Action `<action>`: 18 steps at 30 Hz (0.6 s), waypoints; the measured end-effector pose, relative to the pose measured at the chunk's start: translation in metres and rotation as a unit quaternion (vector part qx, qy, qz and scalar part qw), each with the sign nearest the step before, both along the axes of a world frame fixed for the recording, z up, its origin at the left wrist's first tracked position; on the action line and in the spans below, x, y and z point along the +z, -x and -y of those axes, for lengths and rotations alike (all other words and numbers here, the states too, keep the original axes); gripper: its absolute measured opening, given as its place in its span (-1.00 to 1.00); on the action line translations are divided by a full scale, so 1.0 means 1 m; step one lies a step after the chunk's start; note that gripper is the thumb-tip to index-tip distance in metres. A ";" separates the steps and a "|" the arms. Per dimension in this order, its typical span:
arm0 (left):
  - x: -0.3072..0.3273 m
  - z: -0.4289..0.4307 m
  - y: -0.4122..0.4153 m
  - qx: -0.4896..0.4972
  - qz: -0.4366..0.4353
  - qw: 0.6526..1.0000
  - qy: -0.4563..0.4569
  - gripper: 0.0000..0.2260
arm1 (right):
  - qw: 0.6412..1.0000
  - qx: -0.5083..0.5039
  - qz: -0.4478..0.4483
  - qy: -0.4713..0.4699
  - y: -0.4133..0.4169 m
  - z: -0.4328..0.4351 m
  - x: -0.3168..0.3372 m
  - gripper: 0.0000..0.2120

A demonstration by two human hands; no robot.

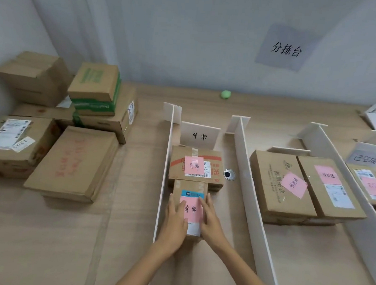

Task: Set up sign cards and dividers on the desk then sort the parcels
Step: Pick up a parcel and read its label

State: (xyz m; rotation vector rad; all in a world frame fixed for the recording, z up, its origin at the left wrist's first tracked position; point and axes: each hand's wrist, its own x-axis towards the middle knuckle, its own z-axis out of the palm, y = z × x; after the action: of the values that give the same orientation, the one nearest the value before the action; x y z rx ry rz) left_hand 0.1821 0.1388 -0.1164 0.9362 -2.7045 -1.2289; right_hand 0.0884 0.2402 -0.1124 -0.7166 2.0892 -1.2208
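Looking down from head height, two bare hands press against a small parcel point(189, 210) on a pale wooden tabletop point(46, 244). The left hand point(175, 220) lies flat along its left side and the right hand point(211, 220) along its right, so the grip is a two-handed clasp holding the box between open palms. A pink note with handwritten characters sits on top of the box.

The parcel rests in a lane between two upright white dividers — the left divider point(164, 173) just beside the left hand, the middle divider point(249, 200) well apart on the right. Touching the parcel's far end is a larger parcel point(195, 166) with a matching pink note, and behind that stands a white sign card point(200, 136) bearing what look like the same characters.

The setting-up seems done; sorting is under way, and this box appears to be being seated in its lane. The next move probably calls for letting go and reaching left to the unsorted stack point(59, 131) of brown boxes.

Room is tight on the left: the divider is thin and freestanding, so a knock from the withdrawing arm could tip it. The lane is open toward the viewer and on the right, where a round hole point(229, 174) shows in the tabletop. Further right, another lane holds labelled boxes point(306, 185) already placed.
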 end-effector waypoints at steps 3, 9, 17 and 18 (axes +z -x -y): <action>-0.003 0.002 0.000 -0.001 0.020 0.999 0.033 -0.47 | 1.000 0.020 -0.007 0.010 0.000 0.001 0.002 -0.38; 0.028 0.000 -0.017 -0.016 -0.037 0.998 0.037 -0.65 | 0.994 0.030 -0.094 -0.034 -0.005 -0.009 0.020 -0.47; 0.103 0.011 -0.121 0.031 -0.088 0.991 0.093 -0.74 | 0.995 -0.019 -0.094 -0.001 -0.065 -0.031 0.086 -0.71; 0.112 0.013 -0.138 0.043 -0.090 0.990 0.097 -0.74 | 0.997 -0.013 -0.080 0.006 -0.075 -0.031 0.091 -0.71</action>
State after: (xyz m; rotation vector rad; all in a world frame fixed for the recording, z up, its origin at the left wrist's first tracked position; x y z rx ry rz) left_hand 0.3200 0.1256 -0.0049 0.8628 -2.5569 -0.9636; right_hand 0.1637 0.2714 -0.0212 -0.8182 2.2296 -1.2260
